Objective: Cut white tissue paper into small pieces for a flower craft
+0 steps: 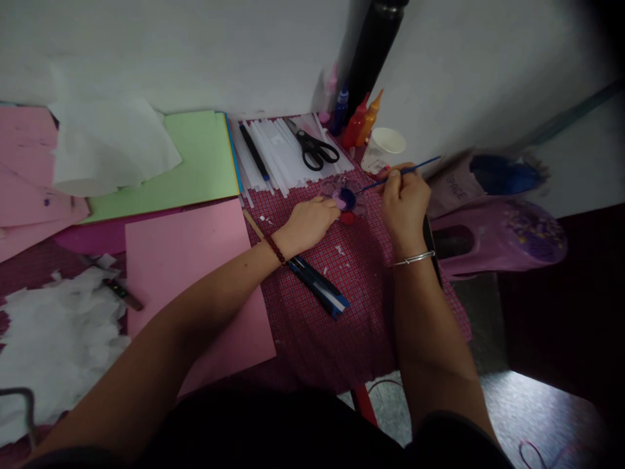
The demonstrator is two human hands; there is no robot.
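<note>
My right hand (404, 202) pinches a thin blue paintbrush (420, 165), its tip down in the dark blue paint of a small clear flower-shaped paint palette (360, 203). Pink and red paint also show in or beside the palette. My left hand (310, 227) reaches in from the other side, fingertips curled on the palette's near-left edge. The undersides of those fingers are hidden. Close to the left wrist lies a blue and black box cutter (319, 285), with a thin wooden stick (252, 225) partly under the wrist.
Paint bottles (355, 125) and a paper cup (384, 148) stand by the wall, near a tall black bottle (374, 55). Scissors (315, 148) and a black marker (254, 153) lie on white strips (279, 156). Pink paper (195, 254), green paper (195, 153) and white scraps (63, 339) cover the left.
</note>
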